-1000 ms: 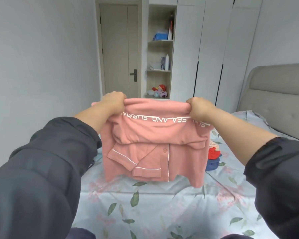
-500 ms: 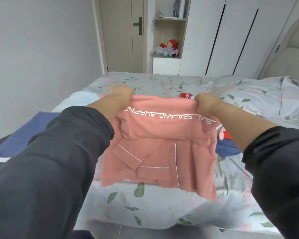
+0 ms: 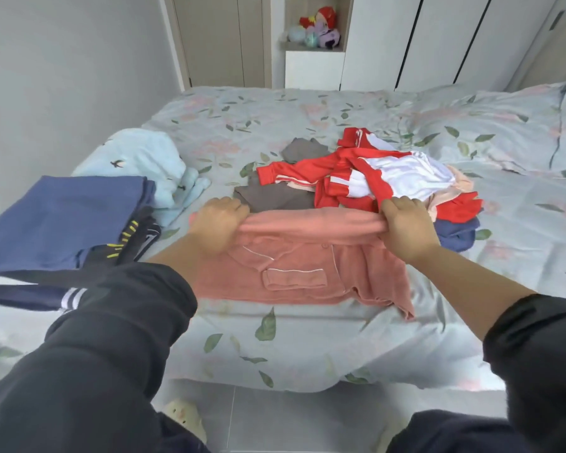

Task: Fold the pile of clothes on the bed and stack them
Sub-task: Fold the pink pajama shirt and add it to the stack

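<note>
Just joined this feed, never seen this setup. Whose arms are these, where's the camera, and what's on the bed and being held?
No machine here: a person works with bare hands, and the one camera sits on their head, looking forward and down. The left hand and right hand each grip the far edge of a pink pyjama top, whose lower part rests on the floral bed. At left sits a folded blue garment. Beyond the hands lies an unfolded heap with a red and white jacket and a grey garment.

White-piped pink shirt [image 3: 307, 266] under the fingers [image 3: 234, 206]; beyond them a red-and-white jacket [image 3: 406, 173] and grey garment [image 3: 275, 196]; pale leaf-printed bed [image 3: 307, 341].
</note>
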{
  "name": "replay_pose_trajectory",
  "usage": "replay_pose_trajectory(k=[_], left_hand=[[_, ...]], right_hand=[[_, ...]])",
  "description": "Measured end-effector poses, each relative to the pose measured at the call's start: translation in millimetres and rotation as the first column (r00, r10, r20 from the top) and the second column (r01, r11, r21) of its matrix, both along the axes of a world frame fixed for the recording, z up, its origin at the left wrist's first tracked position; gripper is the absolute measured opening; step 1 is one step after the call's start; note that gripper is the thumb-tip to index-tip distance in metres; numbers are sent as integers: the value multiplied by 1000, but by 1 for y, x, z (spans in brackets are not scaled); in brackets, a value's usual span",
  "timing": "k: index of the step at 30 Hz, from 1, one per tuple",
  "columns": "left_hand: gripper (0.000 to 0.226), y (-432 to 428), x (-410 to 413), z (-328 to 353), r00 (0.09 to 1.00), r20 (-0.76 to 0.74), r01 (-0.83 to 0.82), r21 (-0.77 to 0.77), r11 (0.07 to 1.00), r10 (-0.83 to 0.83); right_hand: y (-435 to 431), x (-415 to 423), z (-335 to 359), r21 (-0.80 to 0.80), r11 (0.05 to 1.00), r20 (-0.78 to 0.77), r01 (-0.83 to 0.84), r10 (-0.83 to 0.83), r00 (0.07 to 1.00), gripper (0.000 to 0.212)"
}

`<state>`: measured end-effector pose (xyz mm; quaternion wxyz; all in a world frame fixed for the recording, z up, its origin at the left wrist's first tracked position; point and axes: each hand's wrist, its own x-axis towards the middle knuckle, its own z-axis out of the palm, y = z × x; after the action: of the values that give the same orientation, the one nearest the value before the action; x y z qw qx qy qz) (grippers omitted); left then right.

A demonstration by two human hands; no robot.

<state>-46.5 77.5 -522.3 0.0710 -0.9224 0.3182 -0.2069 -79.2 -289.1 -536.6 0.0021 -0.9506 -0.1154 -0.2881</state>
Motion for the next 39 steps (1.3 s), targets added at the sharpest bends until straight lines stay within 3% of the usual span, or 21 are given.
replay_pose_trajectory(k=[2,4,6,8,10,12,13,15,17,19,21,24,31,36,39], left_hand=[[31,9,-19,-16,995,-62,86,57,995,-82],[35,15,-36,-35,961,-275,82,177,981,-31],[27,15,-50,-48,905,-423,95,301,949,44],[31,12,-57,-56,909,-417,83,235,969,24],[46,2,-55,-59,935,-355,-21,-2,1000,19],[49,-24,-49,-60,960,-276,-127,-261,957,52],[48,-41,-44,-61,956,-278,-190,-342,920,94],[48,-75,-40,-70,898,-395,-331,-318,888,193],[54,-94,-44,-91,847,-462,-373,-164,913,263],[57,-97,-48,-112,859,-425,-365,-120,923,284],[59,-93,-48,-120,879,-382,-366,-153,918,286],[71,-91,-46,-121,899,-350,-349,-212,913,262],[74,-91,-49,-120,913,-343,-332,-312,890,221],[72,-92,-51,-118,917,-335,-334,-357,872,215],[71,-93,-51,-116,920,-332,-329,-370,869,207]], right_hand=[[-1,-28,-11,-47,992,18,-118,119,993,22],[-3,-58,-30,-93,971,-91,-220,212,973,16],[-7,-81,-46,-39,960,-286,-276,254,924,25],[-12,-94,-54,169,968,-391,-184,237,889,28],[-15,-95,-53,445,895,-323,-15,176,930,30],[-20,-85,-50,678,709,-245,193,-30,969,23],[-25,-77,-47,753,584,-279,305,-137,951,21],[-34,-59,-45,787,339,-480,515,-189,857,21],[-39,-45,-48,773,104,-629,626,-4,778,28],[-41,-36,-47,775,-109,-605,623,160,780,32],[-42,-26,-45,730,-249,-577,636,273,770,33],[-47,-15,-46,671,-367,-542,644,349,765,36],[-51,-5,-54,681,-423,-349,598,530,772,42],[-67,-4,-51,719,-389,-241,576,638,731,38],[-78,2,-38,747,-326,-273,579,644,715,51]])
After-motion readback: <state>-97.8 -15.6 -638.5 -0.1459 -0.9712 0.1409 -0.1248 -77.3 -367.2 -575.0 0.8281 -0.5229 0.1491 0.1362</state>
